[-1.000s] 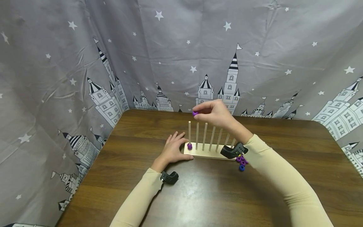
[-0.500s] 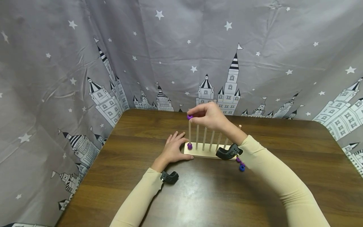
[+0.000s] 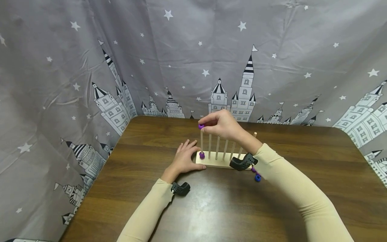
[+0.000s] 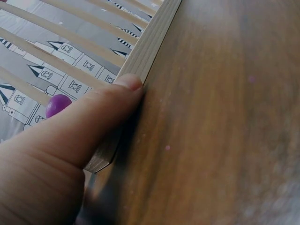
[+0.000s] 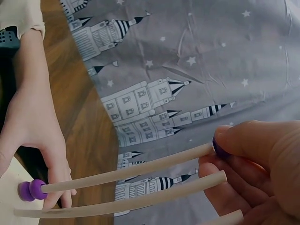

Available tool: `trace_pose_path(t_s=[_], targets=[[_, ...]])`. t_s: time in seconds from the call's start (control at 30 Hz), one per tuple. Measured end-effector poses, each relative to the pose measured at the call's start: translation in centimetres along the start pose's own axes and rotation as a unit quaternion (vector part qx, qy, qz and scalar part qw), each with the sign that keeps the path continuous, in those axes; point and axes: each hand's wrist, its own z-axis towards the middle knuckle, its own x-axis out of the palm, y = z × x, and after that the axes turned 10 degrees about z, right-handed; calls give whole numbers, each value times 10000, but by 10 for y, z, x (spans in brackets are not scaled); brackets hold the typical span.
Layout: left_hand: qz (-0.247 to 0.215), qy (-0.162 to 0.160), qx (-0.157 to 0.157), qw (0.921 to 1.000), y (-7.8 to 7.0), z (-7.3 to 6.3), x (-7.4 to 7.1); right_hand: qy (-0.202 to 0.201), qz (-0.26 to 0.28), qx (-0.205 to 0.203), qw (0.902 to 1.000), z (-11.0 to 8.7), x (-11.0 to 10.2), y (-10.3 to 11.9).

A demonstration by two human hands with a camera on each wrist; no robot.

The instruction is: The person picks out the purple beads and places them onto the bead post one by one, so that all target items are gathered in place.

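A pale wooden peg stand (image 3: 217,162) with several upright rods sits on the table. At its left end my left hand (image 3: 182,159) grips the base, thumb along the front edge and index finger behind, other fingers spread. Two purple beads (image 5: 32,190) are stacked at the foot of the leftmost rod. My right hand (image 3: 224,126) pinches another purple bead (image 3: 201,126) between thumb and fingers at the top of that same rod. In the right wrist view the rod's tip (image 5: 206,149) meets this bead; whether it has entered the hole is hidden.
Loose purple beads (image 3: 253,169) and a blue bead (image 3: 257,177) lie by the stand's right end, partly behind my right wrist. The brown wooden table (image 3: 145,144) reaches back to a grey curtain (image 3: 169,50) printed with castles and stars.
My right hand has carried the purple bead left onto the top of the leftmost rod, then slightly lower. My left hand has stayed at the stand's end.
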Motion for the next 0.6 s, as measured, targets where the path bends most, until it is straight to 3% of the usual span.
trace_pose_path(t_s=[0.3, 0.6], targets=[[7, -12, -5, 10000, 1, 0, 0, 235, -366, 203, 9988, 3, 0, 0], [6, 0, -1, 10000, 0, 0, 0, 277, -333, 326, 9985, 2, -1, 1]])
